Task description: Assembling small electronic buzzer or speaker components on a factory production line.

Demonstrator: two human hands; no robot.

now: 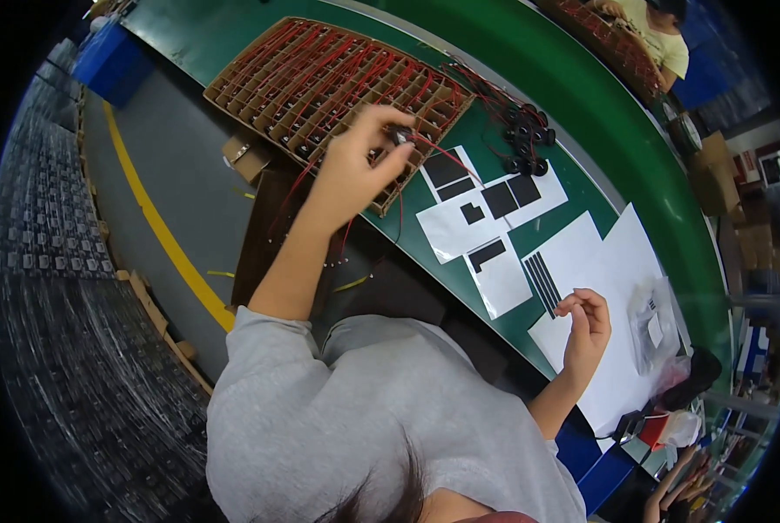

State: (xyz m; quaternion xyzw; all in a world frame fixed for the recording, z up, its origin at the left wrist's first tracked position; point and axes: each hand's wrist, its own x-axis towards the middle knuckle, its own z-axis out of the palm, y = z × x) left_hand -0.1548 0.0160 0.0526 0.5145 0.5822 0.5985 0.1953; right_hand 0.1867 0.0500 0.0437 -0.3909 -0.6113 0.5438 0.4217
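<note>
A black component (399, 135) is pinched between thumb and fingers of the left hand (359, 159), over the right end of the divided carton (218, 90). Its red lead (443, 155) points rightward and slightly down; the body's long axis is blurred. The right hand (587, 331), farther off at lower right, curls loosely near black strips (542, 283) on the desk (542, 227); its grasp cannot be told.

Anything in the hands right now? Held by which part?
Left hand: a small black part, pinched by its body between thumb and fingers, red wire trailing from it. Right hand: nothing visible; something tiny can't be ruled out.
</note>
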